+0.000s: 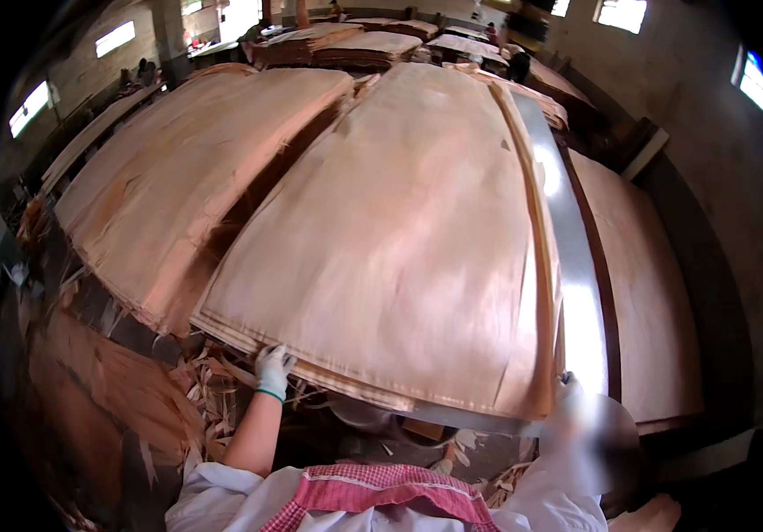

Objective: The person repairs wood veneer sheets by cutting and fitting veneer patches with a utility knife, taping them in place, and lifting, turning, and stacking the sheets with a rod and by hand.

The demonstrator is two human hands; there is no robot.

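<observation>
A large stack of thin pale wood veneer sheets [373,230] lies in front of me on a metal-topped table [576,337]. My left hand [272,371], in a white glove with a green cuff, grips the near edge of the sheets left of centre, its fingers over the edge. My right hand [567,389] is at the near right corner, beside a narrow strip [532,230] along the sheets' right side and the bright metal surface; it is smeared by glare or blur, so its grip is unclear.
More veneer stacks stand left [169,177], right [638,284] and farther back [359,49]. Torn scraps [209,390] litter the floor at lower left. People [249,40] are at the far end of the room, among the stacks.
</observation>
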